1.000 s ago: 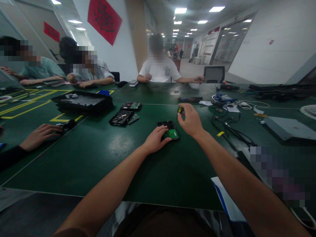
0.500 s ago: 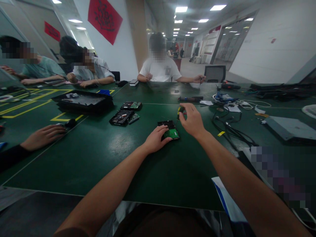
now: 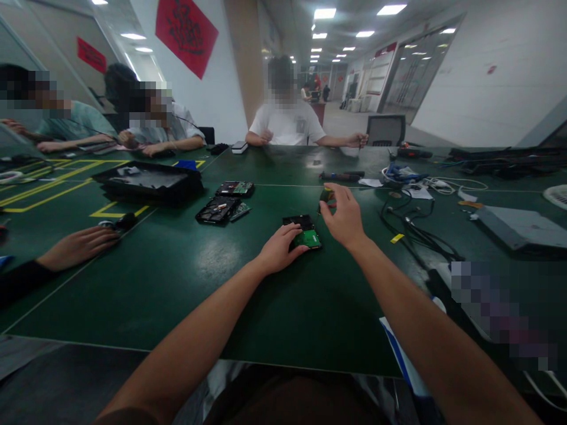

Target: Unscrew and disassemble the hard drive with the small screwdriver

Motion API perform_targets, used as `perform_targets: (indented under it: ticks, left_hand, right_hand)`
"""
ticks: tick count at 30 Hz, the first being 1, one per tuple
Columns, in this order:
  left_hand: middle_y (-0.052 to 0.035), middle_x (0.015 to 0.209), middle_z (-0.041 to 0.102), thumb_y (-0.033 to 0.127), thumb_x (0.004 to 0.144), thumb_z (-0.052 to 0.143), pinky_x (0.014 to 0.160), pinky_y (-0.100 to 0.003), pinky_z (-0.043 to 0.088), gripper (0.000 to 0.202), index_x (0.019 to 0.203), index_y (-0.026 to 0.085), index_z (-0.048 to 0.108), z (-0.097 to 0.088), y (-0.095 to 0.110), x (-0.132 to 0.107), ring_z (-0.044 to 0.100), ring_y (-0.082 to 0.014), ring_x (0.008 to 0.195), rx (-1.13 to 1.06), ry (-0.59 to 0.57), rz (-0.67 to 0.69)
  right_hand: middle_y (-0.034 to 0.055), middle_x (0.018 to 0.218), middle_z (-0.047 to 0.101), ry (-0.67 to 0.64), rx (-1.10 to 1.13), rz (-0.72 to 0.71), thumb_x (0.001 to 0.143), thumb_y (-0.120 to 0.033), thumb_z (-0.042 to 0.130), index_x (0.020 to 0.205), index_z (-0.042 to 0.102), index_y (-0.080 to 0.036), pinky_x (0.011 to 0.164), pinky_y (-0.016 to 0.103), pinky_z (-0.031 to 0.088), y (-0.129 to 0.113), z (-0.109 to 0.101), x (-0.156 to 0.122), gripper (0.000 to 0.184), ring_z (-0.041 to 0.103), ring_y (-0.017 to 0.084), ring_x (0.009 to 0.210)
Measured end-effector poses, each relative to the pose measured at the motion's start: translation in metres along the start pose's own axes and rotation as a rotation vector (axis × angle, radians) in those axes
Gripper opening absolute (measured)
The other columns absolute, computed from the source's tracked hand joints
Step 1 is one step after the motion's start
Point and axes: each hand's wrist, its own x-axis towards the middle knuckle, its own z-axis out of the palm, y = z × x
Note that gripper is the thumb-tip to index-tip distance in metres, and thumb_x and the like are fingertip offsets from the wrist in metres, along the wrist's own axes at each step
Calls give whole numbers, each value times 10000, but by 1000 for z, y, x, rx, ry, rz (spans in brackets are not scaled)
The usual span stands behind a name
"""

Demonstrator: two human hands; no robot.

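Note:
A hard drive with a green circuit board (image 3: 309, 238) and a black casing lies on the green table (image 3: 248, 295) in front of me. My left hand (image 3: 280, 248) grips it from the left, fingers over the casing and thumb along the near edge. In my right hand (image 3: 344, 217) is a small screwdriver (image 3: 326, 196) with a yellow and dark handle, pinched between thumb and fingers. Its thin shaft points down to the drive's right side; whether the tip sits in a screw is too small to tell.
To the left are an opened black drive casing (image 3: 217, 210), another drive (image 3: 235, 188) and a black tray (image 3: 148, 180). Cables (image 3: 411, 230) and a grey metal box (image 3: 525, 227) lie right. Someone's hand (image 3: 86, 241) rests at left; a person (image 3: 286, 125) sits opposite.
My right hand has turned slightly around the screwdriver handle, so less of its yellow shows. My left hand and the hard drive stay in place.

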Motion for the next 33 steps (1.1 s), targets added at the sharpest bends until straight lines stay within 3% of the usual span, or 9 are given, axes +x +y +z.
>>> perform_targets:
  ticks: [7, 15, 23, 28, 33]
  left_hand:
    - [-156, 1519, 545, 535, 962, 598, 1226, -489, 368, 576, 1407, 169, 581, 0, 0, 0, 454, -290, 1461, 1, -8, -9]
    - [-150, 1513, 550, 536, 966, 592, 1230, -483, 364, 571, 1406, 172, 577, -1, 1, 1, 454, -288, 1463, 14, -15, -8]
    - [-153, 1524, 537, 533, 963, 594, 1231, -479, 361, 580, 1406, 158, 575, 1, -1, 2, 441, -290, 1470, 24, -20, -17]
    - [-155, 1525, 537, 543, 965, 587, 1234, -472, 360, 587, 1407, 157, 574, 0, 0, 1, 449, -289, 1465, 16, -26, -23]
    - [-159, 1524, 537, 537, 972, 578, 1236, -468, 356, 579, 1402, 150, 579, -1, 1, 1, 444, -287, 1470, 19, -24, -15]
  right_hand:
    - [129, 1263, 601, 15, 18, 24, 943, -253, 569, 1351, 567, -256, 965, 537, 571, -2, 0, -4, 408, 614, 310, 1147]
    - [127, 1426, 556, -41, 21, -12, 975, -218, 479, 1523, 412, -289, 1042, 586, 541, 3, 2, -16, 557, 574, 325, 1273]
    - [119, 1314, 602, -3, 57, 14, 994, -300, 523, 1513, 398, -311, 941, 546, 606, 5, 9, -24, 534, 670, 280, 1037]
    - [135, 1393, 577, -16, 79, 33, 991, -295, 510, 1559, 322, -303, 936, 547, 607, 10, 14, -27, 599, 669, 297, 1086]
    - [128, 1310, 594, -29, 58, 31, 983, -310, 520, 1576, 316, -319, 928, 580, 606, 10, 14, -28, 627, 660, 308, 1055]
